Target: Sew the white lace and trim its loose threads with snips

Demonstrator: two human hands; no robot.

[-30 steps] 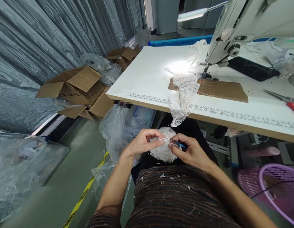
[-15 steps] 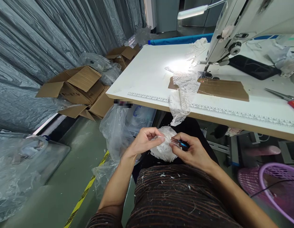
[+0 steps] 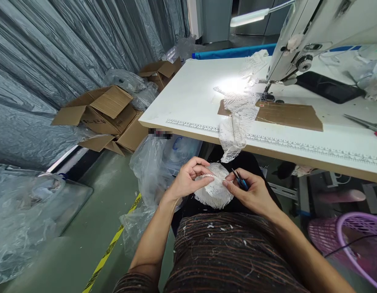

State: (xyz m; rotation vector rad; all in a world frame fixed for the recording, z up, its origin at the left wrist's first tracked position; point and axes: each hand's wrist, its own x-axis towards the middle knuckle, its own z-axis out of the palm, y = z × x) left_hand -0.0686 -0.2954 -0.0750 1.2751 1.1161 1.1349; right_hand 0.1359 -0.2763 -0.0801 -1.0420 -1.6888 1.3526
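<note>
A round, white lace piece (image 3: 215,196) lies over my lap below the table edge. My left hand (image 3: 188,180) pinches its upper left edge between thumb and fingers. On the other side, my right hand (image 3: 252,190) pinches the lace with thumb and forefinger. Small blue-handled thread snips (image 3: 242,183) are tucked in that same hand, their dark blades pointing up and away from the lace. A separate white lace strip (image 3: 234,134) runs from beside the sewing machine (image 3: 286,61) and hangs over the table's front edge.
The white table (image 3: 182,97) carries a cardboard piece (image 3: 292,116), a black phone-like slab (image 3: 330,87) and red-handled scissors (image 3: 367,123). Open cardboard boxes (image 3: 105,108) and plastic bags (image 3: 148,167) stand left. A purple basket (image 3: 341,236) is at lower right.
My right hand has turned the snips so the blades point up, off the lace, and now pinches the lace edge. The left hand keeps its pinch. The view has shifted slightly.
</note>
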